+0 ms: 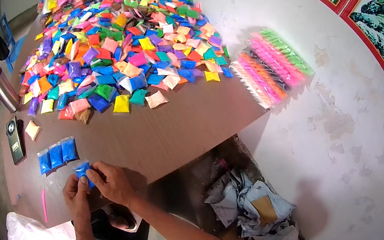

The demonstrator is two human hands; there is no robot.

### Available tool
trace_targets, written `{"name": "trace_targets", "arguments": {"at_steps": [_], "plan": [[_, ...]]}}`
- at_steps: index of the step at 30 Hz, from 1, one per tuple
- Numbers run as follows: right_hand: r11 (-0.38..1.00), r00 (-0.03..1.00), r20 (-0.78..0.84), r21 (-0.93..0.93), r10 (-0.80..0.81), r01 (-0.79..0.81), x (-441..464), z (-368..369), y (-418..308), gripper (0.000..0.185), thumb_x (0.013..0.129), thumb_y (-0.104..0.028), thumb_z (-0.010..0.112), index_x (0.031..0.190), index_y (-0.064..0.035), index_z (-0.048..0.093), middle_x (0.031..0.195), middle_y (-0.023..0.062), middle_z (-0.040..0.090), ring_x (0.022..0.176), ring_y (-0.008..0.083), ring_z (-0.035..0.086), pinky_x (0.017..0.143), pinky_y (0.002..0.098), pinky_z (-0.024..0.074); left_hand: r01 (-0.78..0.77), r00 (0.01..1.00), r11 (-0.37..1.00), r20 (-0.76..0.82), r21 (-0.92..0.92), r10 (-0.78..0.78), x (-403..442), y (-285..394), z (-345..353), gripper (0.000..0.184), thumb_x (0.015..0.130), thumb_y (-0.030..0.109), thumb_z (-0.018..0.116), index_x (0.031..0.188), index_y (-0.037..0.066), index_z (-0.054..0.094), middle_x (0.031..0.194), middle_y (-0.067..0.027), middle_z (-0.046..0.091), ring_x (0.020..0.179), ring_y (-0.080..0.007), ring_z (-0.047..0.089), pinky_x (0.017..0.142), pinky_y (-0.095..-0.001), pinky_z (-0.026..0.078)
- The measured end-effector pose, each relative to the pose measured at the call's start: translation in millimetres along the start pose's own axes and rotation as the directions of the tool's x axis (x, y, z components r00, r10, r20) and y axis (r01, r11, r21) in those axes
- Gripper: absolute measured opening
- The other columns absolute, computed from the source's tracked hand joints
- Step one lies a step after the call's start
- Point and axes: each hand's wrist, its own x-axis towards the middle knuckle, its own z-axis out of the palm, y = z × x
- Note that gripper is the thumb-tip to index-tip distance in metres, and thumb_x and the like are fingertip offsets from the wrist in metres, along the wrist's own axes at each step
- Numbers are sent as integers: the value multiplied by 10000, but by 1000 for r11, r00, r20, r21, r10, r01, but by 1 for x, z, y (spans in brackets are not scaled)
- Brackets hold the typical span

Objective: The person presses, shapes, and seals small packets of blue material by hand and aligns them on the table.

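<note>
A small clear packet filled with blue material (82, 169) is held between my two hands near the table's front edge. My left hand (77, 197) pinches its lower side with the thumb on top. From the right, my right hand (112, 182) grips the packet's other side with bent fingers. Just beyond my hands, three similar blue packets (57, 154) lie side by side on the brown table (187, 119). A thin pink plastic stick (44, 205) rests to the left of my left hand.
A large heap of colourful packets (122, 51) covers the far table. Bundled bright strips (272, 70) sit by the wall. A phone (16, 140), a steel flask (3, 86) and a peach packet (32, 130) are at left. Crumpled wrappers (257, 214) fill a box below right; white plastic (41, 233) lies nearest me.
</note>
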Motion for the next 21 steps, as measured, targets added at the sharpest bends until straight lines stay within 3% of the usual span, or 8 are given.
{"name": "trace_targets", "arguments": {"at_steps": [5,7,9,11,13,16,18,21], "plan": [[977,981,41,94,190,-193,-3,-2,-4,296,1042,-318,679,1065,-24,706,865,185,716,749,311,710,694,422,540,43,999,997,11,70,-43,1,7,0,188,1046,202,697,1093,21,707,893,27,656,773,-53,541,696,-217,428],[985,994,-107,-166,30,-48,-2,-9,-15,266,1043,-322,679,1044,-60,724,820,157,717,707,283,711,665,414,540,75,996,997,42,28,-76,0,16,7,196,1019,164,707,1135,6,708,942,11,680,817,-75,587,737,-240,480],[963,991,-59,-236,117,-128,-1,-14,-26,287,1047,-315,672,1001,-33,700,801,191,692,668,251,680,640,412,526,123,990,989,54,87,-128,2,15,4,199,998,129,705,1148,-2,713,983,-4,699,858,-98,619,773,-269,516],[979,981,-31,-78,189,-191,-3,-4,-7,260,1039,-312,676,1010,-56,715,780,179,689,673,258,691,628,404,527,99,993,985,57,140,-108,0,8,-3,170,990,109,700,1121,4,725,968,-14,706,859,-92,619,766,-275,518],[988,989,-23,-34,147,-148,-3,2,1,270,1031,-305,681,1079,-41,718,799,173,706,693,263,706,653,391,545,81,997,989,-3,121,-82,0,7,-1,164,1014,133,691,1108,6,734,886,11,680,793,-79,602,719,-246,491],[1000,999,-28,-8,15,-15,-5,4,4,306,1020,-291,696,1155,-16,704,827,170,727,698,257,711,670,376,562,83,996,995,-33,-60,-85,1,3,-1,161,1033,108,702,1156,9,732,915,-6,726,791,-75,634,731,-239,511],[998,998,32,-20,57,-57,-5,0,7,316,1019,-241,701,1218,4,682,892,171,750,747,243,725,708,359,572,147,989,985,4,-91,-147,1,-2,-6,256,1016,157,751,1221,6,728,1012,-22,747,878,-90,665,800,-254,534],[988,992,56,100,115,-121,-6,-2,10,278,1019,-193,695,1213,7,681,943,171,756,812,231,739,733,355,570,136,991,985,13,-103,-135,1,3,0,214,1018,125,742,1196,9,725,939,-8,732,819,-78,647,759,-231,515]]}}
